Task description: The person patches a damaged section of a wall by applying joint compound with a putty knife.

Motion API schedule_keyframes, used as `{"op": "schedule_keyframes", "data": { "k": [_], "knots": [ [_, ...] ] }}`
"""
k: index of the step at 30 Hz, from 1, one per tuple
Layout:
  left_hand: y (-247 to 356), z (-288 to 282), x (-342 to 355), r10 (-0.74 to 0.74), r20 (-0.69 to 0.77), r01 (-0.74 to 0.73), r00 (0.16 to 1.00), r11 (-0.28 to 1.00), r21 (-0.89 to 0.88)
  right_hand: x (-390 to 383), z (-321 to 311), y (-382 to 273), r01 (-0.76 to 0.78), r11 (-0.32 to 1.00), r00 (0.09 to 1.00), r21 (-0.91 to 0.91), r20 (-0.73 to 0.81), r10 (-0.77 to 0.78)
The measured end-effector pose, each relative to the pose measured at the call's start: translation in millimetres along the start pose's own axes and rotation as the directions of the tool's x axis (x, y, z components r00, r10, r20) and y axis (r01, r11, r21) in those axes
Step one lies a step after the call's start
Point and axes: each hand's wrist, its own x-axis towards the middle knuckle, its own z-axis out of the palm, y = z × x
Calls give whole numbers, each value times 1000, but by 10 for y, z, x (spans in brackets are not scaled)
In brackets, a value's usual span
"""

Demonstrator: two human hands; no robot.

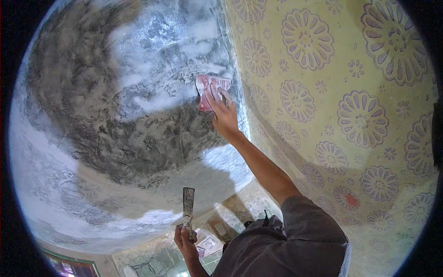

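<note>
My right hand [224,117] is raised to the grey patchy wall [152,87], close to the corner. It grips a red, flat putty spreader [204,85] smeared with white paste, fingers spread over its face. The spreader lies against the wall surface or very near it. Lower down, my left hand [186,240] is closed around the handle of a putty knife [188,201]. The blade points up and is coated with dried, dark residue. It is held apart from the wall.
A yellow wall with purple flower patterns [362,117] meets the grey wall at a corner on the right. Below are a light tiled floor [161,263], a brown box-like thing [221,228] and a framed opening [69,267] at lower left. Shadows cross both walls.
</note>
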Motion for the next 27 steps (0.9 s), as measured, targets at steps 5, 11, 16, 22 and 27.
{"op": "schedule_keyframes", "data": {
  "k": [5, 11, 16, 22, 27],
  "knots": [
    [-23, -8, 27, -20, 13, 20, 1000, 1000, 15, -56, -143, -138, 1, 999, 999, 52, -36, 1],
    [13, 36, 75, -1, 41, 0, 999, 1000, 25, 287, -39, -237, 1, 999, 1000, 54, -19, 0],
    [-44, -5, 87, 12, 45, -11, 999, 1000, -10, -300, 121, -361, 43, 992, 991, 118, 122, -58],
    [20, 18, 60, 0, 2, 0, 1000, 1000, 29, -88, 80, -373, 66, 993, 998, 94, -13, -65],
    [36, 46, 87, 0, 24, -1, 1000, 1000, 27, 361, 46, -402, 108, 990, 994, 90, -43, -105]
  ]
}}
